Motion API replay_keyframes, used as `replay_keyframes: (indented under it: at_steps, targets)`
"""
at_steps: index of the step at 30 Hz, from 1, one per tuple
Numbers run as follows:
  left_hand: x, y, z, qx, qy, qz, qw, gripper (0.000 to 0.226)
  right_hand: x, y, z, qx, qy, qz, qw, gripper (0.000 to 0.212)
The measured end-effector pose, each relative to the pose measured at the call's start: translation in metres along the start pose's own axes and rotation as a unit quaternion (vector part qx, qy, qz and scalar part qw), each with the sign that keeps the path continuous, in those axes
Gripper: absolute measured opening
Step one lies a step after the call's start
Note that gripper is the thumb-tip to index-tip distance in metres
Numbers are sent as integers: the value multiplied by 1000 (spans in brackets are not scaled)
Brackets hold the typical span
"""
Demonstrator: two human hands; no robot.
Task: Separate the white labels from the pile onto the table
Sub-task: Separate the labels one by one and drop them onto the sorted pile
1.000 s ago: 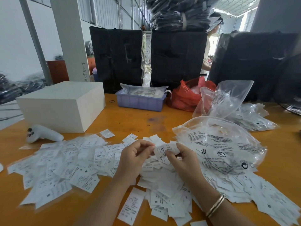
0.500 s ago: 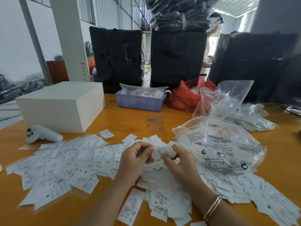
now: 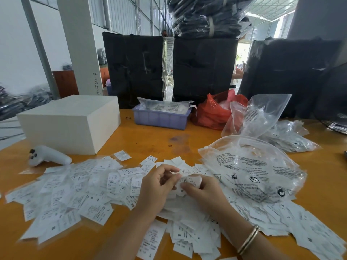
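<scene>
A pile of white printed labels (image 3: 189, 228) lies on the orange table (image 3: 150, 139) in front of me. More labels are spread flat to the left (image 3: 71, 192). Both hands meet over the middle of the pile. My left hand (image 3: 157, 190) and my right hand (image 3: 204, 192) pinch a small bunch of white labels (image 3: 189, 180) between thumbs and fingertips, just above the pile. A gold bangle sits on my right wrist.
A clear printed plastic bag (image 3: 251, 169) lies right of my hands, over more labels. Behind stand a white box (image 3: 69, 122), a white controller (image 3: 47, 156), a purple tray (image 3: 161, 117), a red bag (image 3: 216, 111) and further clear bags (image 3: 262, 117). Black wrapped bundles (image 3: 204, 68) line the table's far edge.
Both hands have sunk lower toward the pile, still close together on the small bunch of labels. The spread labels and the bags have not moved.
</scene>
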State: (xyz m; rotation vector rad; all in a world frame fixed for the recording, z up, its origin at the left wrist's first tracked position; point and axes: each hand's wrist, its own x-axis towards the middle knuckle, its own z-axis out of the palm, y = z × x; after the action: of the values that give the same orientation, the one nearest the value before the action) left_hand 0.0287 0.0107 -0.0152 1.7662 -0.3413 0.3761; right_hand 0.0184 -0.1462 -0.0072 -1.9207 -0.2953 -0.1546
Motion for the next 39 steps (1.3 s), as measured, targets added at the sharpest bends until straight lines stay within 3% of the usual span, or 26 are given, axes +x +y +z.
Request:
replay_keyframes:
  at_steps: [3, 9, 15, 21, 27, 34, 39]
  targets:
    - [0, -1, 0, 23, -12, 11, 1000, 10, 0, -2, 0, 6, -1, -1, 1000, 34]
    - [0, -2, 1, 24, -59, -4, 998, 5, -1, -7, -4, 71, 25, 26, 997, 19]
    - [2, -3, -1, -9, -6, -30, 1000, 23, -2, -8, -3, 74, 5, 32, 997, 23]
    - [3, -7, 0, -15, 1, -52, 999, 17, -4, -8, -4, 154, -4, 60, 986, 21]
    - [2, -5, 1, -4, -1, -34, 999, 22, -1, -5, -6, 158, 19, 64, 985, 20]
    - [2, -1, 0, 11, 28, -14, 999, 33, -1, -5, 4, 196, 116, 63, 972, 21]
    - [2, 0, 0, 14, 35, -8, 999, 31, -2, -6, 10, 176, 128, 65, 974, 22]
